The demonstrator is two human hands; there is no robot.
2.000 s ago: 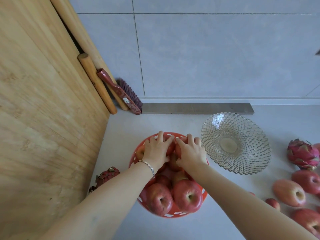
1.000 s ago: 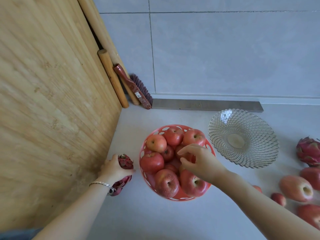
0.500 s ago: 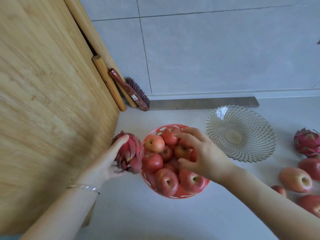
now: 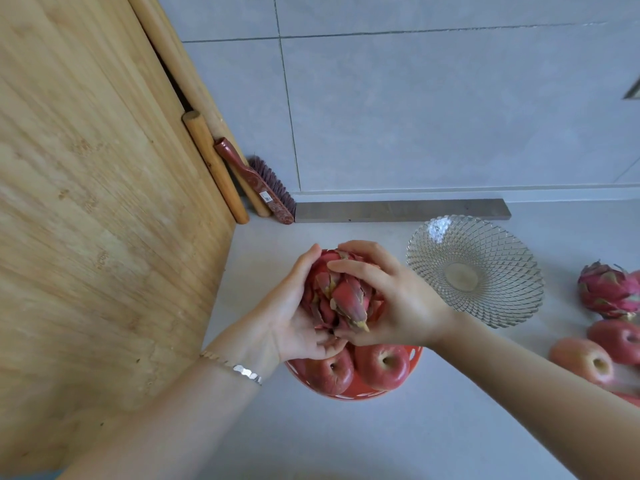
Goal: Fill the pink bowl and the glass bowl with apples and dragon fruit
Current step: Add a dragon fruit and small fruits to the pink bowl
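Red scaly dragon fruit [image 4: 341, 296], in the curled grips of left hand [image 4: 291, 317] and right hand [image 4: 398, 303], hangs over the pink plastic bowl [image 4: 349, 393]; next it likely needs settling gently on top.

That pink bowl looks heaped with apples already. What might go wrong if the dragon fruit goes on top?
1. The pink bowl is piled with apples, so the dragon fruit, held over it by the left hand and right hand, may roll off or push an apple out.
2. A fruit that rolls off could knock the empty glass bowl just beside it.
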